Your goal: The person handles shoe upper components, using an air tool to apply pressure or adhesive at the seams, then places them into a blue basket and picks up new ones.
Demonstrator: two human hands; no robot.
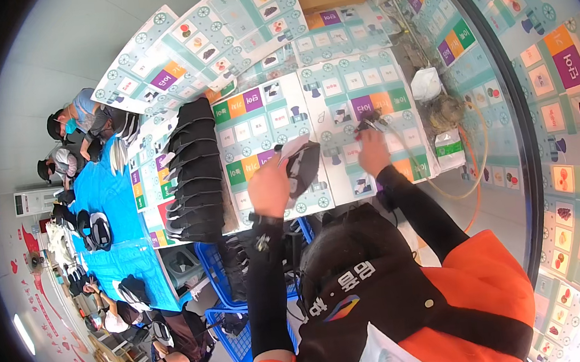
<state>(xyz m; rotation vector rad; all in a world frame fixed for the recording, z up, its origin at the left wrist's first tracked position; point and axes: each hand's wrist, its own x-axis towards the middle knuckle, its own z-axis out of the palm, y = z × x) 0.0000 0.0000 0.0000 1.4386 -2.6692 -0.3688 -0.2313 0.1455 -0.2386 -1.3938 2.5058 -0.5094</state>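
The left hand [268, 188] grips a dark fabric piece [306, 169], long axis slanting away rightward; the right hand [374, 152] clasps a tool [370, 119].

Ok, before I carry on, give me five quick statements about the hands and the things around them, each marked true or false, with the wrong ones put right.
1. The left hand holds a dark-and-grey shoe piece. True.
2. The right hand is empty. False: its fingers are closed on a dark tool.
3. The row of dark pieces lies to the left of the left hand. True.
4. The plastic crates at a lower level are red. False: they are blue.
5. A blue sheet is spread out farther left than the row. True.
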